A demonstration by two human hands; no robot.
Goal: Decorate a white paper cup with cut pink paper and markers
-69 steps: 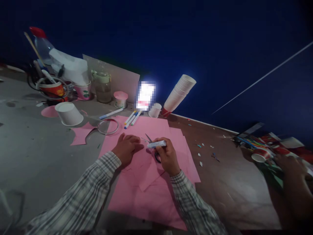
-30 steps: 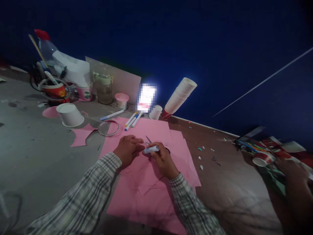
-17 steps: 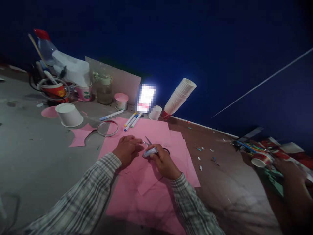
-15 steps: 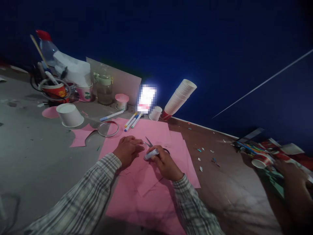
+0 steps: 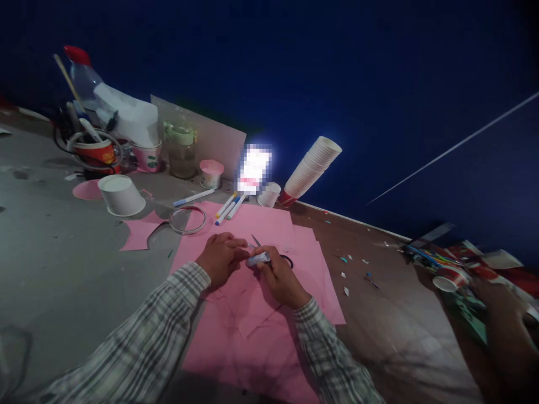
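My left hand lies on the pink paper, palm down with its fingers stretched out to the right. Gripped in my right hand is a short pale tube that looks like a glue stick; it is tilted, and its left end comes close to my left fingertips. A pair of scissors rests on the paper beyond my right hand. Its blades point away and a dark handle loop shows beside my knuckles; the middle is hidden. Folded or cut pink paper lies nearer to me.
Several markers and a ring lie at the paper's far edge. Behind stand a glowing blurred screen and a leaning stack of paper cups. An upturned white cup is left. Another person's hand is far right.
My right hand has shifted slightly left, bringing the glue stick closer to my left fingertips. My left hand stays nearly in place on the paper.
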